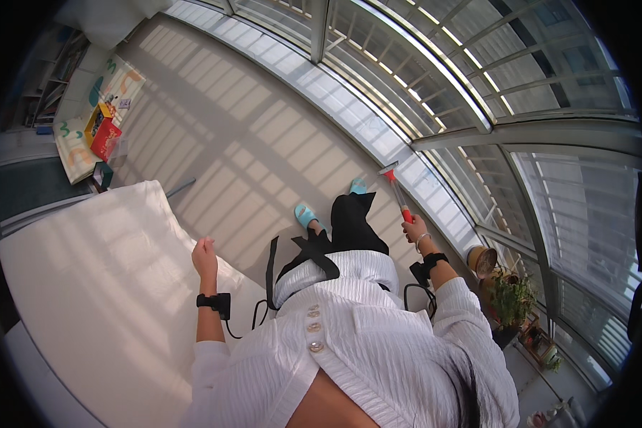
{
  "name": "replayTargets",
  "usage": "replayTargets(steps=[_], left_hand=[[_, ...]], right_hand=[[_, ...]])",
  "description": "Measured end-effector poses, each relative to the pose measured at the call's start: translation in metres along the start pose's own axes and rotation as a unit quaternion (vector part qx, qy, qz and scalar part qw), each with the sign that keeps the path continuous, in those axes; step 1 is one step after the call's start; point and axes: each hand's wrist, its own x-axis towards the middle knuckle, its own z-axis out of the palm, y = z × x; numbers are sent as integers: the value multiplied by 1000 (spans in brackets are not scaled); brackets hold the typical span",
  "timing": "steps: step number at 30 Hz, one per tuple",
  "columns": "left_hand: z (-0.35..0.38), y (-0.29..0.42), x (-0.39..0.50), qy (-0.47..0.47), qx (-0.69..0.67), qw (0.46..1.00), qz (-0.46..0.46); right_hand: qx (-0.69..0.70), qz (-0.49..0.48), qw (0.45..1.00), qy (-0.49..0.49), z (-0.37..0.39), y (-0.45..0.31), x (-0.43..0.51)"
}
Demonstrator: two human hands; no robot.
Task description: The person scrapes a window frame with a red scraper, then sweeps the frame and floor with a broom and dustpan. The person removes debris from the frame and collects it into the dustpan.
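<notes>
My right hand [416, 229] is closed around the red grip of a long-handled scraper or squeegee [397, 188]. Its red head and flat grey edge point away from me, close to the near edge of the pale window sill [430, 184]; whether they touch is unclear. My left hand [205, 261] hangs over the edge of a surface with a cream cover [101, 283]. Its fingers are curled together, and no object shows in them.
Barred windows [449, 101] run along the right. Potted plants [511, 299] stand below them. A patterned mat [77, 142] with a red and yellow box [106, 138] lies far left. Pale floor [235, 134] stretches ahead of my blue sandals [305, 215]. Cables hang from both wrist straps.
</notes>
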Motion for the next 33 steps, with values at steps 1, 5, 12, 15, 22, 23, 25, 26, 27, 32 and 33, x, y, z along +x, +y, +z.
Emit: replayTargets(steps=[1, 5, 12, 15, 22, 23, 25, 26, 27, 32, 33], left_hand=[[-3, 8, 16, 3, -15, 1000, -1], [10, 48, 75, -155, -185, 969, -54], [-13, 107, 171, -286, -62, 956, 28], [-22, 133, 215, -280, -161, 946, -12], [-80, 149, 311, -139, -548, 796, -216], [-91, 142, 330, -123, -609, 752, -221], [-121, 118, 365, -104, -640, 723, -239], [-136, 103, 380, -94, -687, 689, -210], [-151, 87, 398, -87, -720, 657, -204], [-229, 13, 471, -24, -732, 601, -319], [-240, 0, 480, -18, -735, 588, -336]], right_hand=[[47, 27, 998, -25, 3, -19, 3], [54, -14, 996, -66, 26, -120, 31], [-306, -301, 895, -124, 94, -361, 85], [-195, -195, 905, -324, 150, -492, 59], [-143, -331, 791, -495, 303, -689, -38], [-102, -341, 775, -521, 324, -702, -48], [-119, -324, 758, -554, 370, -731, -76], [-119, -328, 743, -571, 394, -742, -90], [-131, -328, 739, -574, 418, -756, -103], [-259, -325, 686, -597, 513, -840, -162], [-290, -317, 683, -590, 528, -857, -168]])
